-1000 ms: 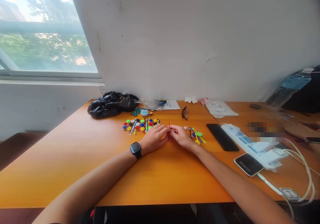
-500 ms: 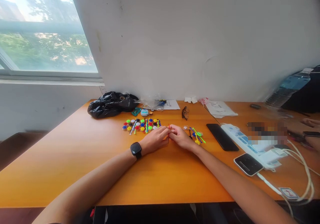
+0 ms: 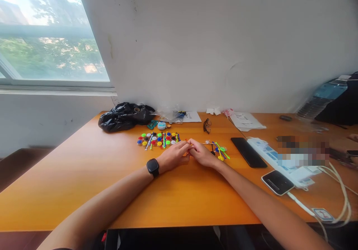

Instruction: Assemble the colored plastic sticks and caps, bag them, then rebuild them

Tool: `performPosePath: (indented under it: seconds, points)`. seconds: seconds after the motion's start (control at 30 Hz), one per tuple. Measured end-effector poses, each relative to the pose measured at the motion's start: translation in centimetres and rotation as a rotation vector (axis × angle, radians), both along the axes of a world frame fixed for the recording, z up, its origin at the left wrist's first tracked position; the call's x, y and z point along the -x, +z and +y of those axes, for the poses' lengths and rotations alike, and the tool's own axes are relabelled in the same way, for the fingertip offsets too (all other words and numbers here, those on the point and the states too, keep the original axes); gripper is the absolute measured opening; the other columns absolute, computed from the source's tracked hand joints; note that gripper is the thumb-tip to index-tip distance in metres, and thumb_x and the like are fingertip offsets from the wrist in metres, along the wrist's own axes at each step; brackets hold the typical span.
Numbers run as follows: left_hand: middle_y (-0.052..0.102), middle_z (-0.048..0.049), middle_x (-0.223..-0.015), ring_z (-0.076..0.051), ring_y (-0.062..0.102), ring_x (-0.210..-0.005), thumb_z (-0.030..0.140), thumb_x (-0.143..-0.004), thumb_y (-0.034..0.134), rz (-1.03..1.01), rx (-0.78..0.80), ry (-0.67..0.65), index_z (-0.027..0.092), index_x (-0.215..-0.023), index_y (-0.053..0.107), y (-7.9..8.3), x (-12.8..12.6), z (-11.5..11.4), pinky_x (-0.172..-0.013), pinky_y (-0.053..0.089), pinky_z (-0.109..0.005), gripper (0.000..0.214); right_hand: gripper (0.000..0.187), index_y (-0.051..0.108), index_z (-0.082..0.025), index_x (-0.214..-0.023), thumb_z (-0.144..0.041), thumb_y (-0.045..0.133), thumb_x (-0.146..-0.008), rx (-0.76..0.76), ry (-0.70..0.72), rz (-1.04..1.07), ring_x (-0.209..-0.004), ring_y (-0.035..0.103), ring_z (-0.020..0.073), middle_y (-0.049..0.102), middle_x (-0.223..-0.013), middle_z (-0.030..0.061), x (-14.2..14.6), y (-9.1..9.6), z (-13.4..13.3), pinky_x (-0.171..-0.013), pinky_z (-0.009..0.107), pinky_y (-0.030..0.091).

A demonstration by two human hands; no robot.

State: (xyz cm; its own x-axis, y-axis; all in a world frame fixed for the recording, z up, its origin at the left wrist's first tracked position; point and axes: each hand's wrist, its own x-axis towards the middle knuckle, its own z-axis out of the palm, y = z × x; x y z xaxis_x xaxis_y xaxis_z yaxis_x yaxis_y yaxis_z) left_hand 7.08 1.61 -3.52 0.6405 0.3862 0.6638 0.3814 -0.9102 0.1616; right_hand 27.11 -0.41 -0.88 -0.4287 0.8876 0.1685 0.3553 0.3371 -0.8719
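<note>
My left hand [image 3: 173, 155], with a black watch on its wrist, meets my right hand [image 3: 203, 154] above the middle of the table. The fingers of both are closed round a small orange-red piece [image 3: 186, 141], mostly hidden by them. Just beyond my left hand lie rows of small round pieces [image 3: 159, 139] in several colours, with thin plastic sticks [image 3: 164, 140] laid between them. Beside my right hand is a loose pile of coloured plastic sticks and discs [image 3: 220, 151], yellow, green, blue and black.
A black phone [image 3: 248, 152] and a white power strip [image 3: 271, 157] with cables lie to the right, near a white-edged device [image 3: 278, 183]. Along the wall are a black plastic bag [image 3: 125, 117], glasses [image 3: 207, 126] and a white package [image 3: 246, 121]. Another person's hand [image 3: 352, 137] shows far right.
My hands stay together in nearly the same place, with slight finger movement round the orange-red piece. At the far right, the other person's arm has shifted outward to the right.
</note>
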Motion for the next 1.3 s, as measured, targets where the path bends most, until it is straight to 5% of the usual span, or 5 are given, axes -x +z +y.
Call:
performPosePath:
  seconds: [0.13, 0.27, 0.63, 0.8, 1.3]
  points:
    - [0.068, -0.0106, -0.116, -0.021, 0.068, -0.101, 0.009, -0.094, 0.055, -0.052, 0.024, -0.012, 0.020, -0.130, 0.058, 0.4, 0.0, -0.2, -0.088, 0.057, -0.032, 0.037, 0.023, 0.058, -0.022, -0.106, -0.039, 0.044, -0.105, -0.101, -0.053, -0.090, -0.081, 0.057, 0.0185, 0.065, -0.089, 0.0008, -0.4, 0.0, 0.2, -0.075, 0.030, 0.044]
    - [0.069, -0.0090, -0.118, -0.018, 0.069, -0.100, 0.018, -0.107, 0.048, 0.006, 0.140, -0.092, 0.021, -0.113, 0.063, 1.1, 0.4, -0.5, -0.087, 0.056, -0.028, 0.016, 0.030, 0.054, -0.020, -0.129, -0.028, 0.039, -0.105, -0.220, -0.297, -0.392, -0.084, 0.063, 0.0229, 0.070, -0.093, 0.0060, -1.0, -0.6, 0.8, -0.076, 0.032, 0.043]
    - [0.073, -0.0093, -0.111, -0.024, 0.070, -0.109, 0.020, -0.106, 0.048, 0.162, 0.167, -0.004, 0.021, -0.112, 0.064, 1.2, 0.4, -0.2, -0.094, 0.056, -0.035, 0.017, 0.018, 0.065, -0.022, -0.113, -0.026, 0.051, -0.103, -0.384, -0.354, -0.830, -0.088, 0.066, 0.0210, 0.070, -0.118, 0.0089, -1.0, 1.2, -0.2, -0.073, 0.031, 0.037]
    - [0.071, -0.0094, -0.130, -0.034, 0.044, -0.149, 0.017, -0.099, 0.055, 0.176, 0.076, 0.097, 0.024, -0.129, 0.060, 1.7, 0.6, -0.5, -0.118, 0.043, -0.052, 0.032, 0.014, 0.066, -0.022, -0.096, -0.023, 0.053, -0.100, -0.410, -0.341, -0.839, -0.085, 0.065, 0.0194, 0.071, -0.102, 0.0048, -0.6, 1.9, -0.7, -0.071, 0.031, 0.035]
    - [0.073, -0.0095, -0.112, -0.030, 0.058, -0.122, 0.020, -0.099, 0.056, 0.107, 0.014, 0.131, 0.023, -0.125, 0.066, 1.7, 0.6, -0.6, -0.103, 0.048, -0.048, 0.028, 0.007, 0.065, -0.022, -0.093, -0.024, 0.063, -0.099, -0.459, -0.303, -0.666, -0.090, 0.066, 0.0194, 0.073, -0.097, 0.0029, -0.7, 0.7, -0.2, -0.073, 0.029, 0.036]
